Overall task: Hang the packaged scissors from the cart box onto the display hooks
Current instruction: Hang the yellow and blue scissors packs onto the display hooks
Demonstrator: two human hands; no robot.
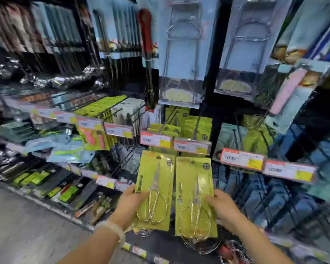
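Two flat, glossy yellow-green cards, each sealing slim metal scissors with looped golden handles, stand upright side by side before a shop's hook display. The left hand (131,201) grips the left pack (156,180); the right hand (223,206) grips the right pack (195,187). Two red-edged price tags (155,139) hang just above.

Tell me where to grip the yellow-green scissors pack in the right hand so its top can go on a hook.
Grip the right yellow-green scissors pack by its lower right edge, from the side, as the right hand does. The flat card stands upright, so a low hold leaves the top end free to meet a hook.
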